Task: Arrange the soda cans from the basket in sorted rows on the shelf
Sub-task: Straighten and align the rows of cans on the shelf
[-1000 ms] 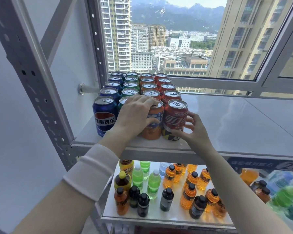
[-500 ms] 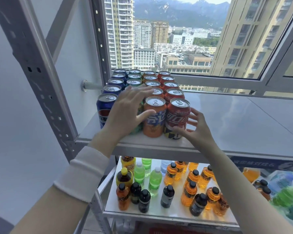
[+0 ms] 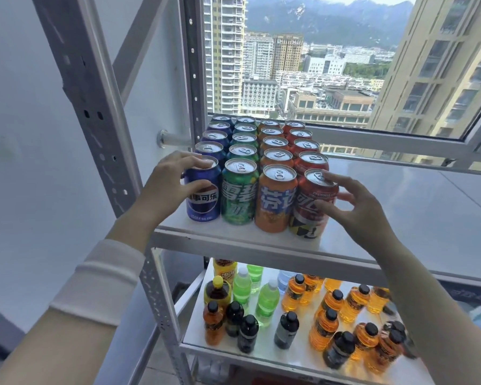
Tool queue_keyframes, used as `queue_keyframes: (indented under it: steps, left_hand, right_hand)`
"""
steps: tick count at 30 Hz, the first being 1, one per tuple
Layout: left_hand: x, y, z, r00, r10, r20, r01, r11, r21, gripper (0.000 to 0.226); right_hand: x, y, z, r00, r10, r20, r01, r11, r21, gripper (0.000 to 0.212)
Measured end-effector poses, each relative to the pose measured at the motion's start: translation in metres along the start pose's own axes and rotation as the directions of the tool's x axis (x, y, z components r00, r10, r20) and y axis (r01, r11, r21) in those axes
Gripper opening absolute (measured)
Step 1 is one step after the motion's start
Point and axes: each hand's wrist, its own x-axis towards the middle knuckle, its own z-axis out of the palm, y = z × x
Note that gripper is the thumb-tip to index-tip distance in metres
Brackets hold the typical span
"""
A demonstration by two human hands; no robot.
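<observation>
Shelf: a white top shelf (image 3: 400, 218) is sitting in a grey metal rack in front of a window (image 3: 345, 79), and it is carrying all the cans at its left end.
Cans: they are standing upright in four rows sorted by colour (blue, green, orange and red from left to right), each row running back toward the window with the cans touching or just beside each other.
Front line: the front blue can (image 3: 203, 202), the green can (image 3: 238, 195), the orange can (image 3: 275, 204) and the front red can (image 3: 307, 218) are standing side by side near the shelf's front edge.
Left hand: the left hand (image 3: 167, 184) is gripping the front blue can, with the fingers curling over its lid and the thumb pressing across its front.
Right hand: the right hand (image 3: 356, 207) is holding the front red can, with one fingertip lying on the lid rim, the thumb crossing the label and the other fingers bending round the right side.
Sleeve: a white sleeve (image 3: 100, 282) is covering part of the left forearm.
Lower shelf: the lower shelf (image 3: 297, 354) is holding upright bottles (image 3: 325, 326) of orange, green, dark and clear drinks, standing in loose groups.
Rack post: a perforated grey post (image 3: 95, 107) is rising just to the left of the blue row.
</observation>
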Motion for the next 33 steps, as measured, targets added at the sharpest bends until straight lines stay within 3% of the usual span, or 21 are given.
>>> queue_keyframes:
  steps: [4,7,11,14,17,24,33]
  left_hand:
    - [0.001,0.000,-0.001,0.999,-0.009,0.031,0.008,1.000,0.025,0.037]
    - [0.002,0.008,-0.001,0.999,0.031,0.045,-0.034,0.996,0.084,0.050]
    - [0.014,0.030,0.011,0.978,0.164,0.132,-0.183,0.972,0.146,0.062]
    - [0.021,0.034,0.024,0.954,0.200,0.222,-0.256,0.929,0.266,0.058]
    - [0.023,0.033,0.029,0.956,0.226,0.189,-0.276,0.911,0.305,0.049]
    - [0.026,0.032,0.027,0.953,0.231,0.198,-0.278,0.926,0.255,0.043]
    - [0.026,0.031,0.028,0.946,0.256,0.198,-0.303,0.916,0.262,0.044]
  right_hand:
    - [0.000,-0.002,-0.001,1.000,-0.003,0.023,0.003,1.000,-0.028,0.055]
    - [-0.001,-0.010,-0.001,0.997,-0.069,0.017,0.070,0.995,-0.065,0.066]
    - [0.010,-0.028,0.004,0.972,-0.232,0.033,0.232,0.933,-0.275,0.067]
    - [0.018,-0.037,0.017,0.949,-0.305,0.084,0.311,0.855,-0.414,0.070]
    - [0.019,-0.037,0.029,0.946,-0.297,0.134,0.321,0.785,-0.530,0.069]
    - [0.020,-0.034,0.038,0.932,-0.359,0.041,0.319,0.763,-0.562,0.058]
    - [0.018,-0.032,0.039,0.927,-0.368,0.068,0.336,0.736,-0.588,0.060]
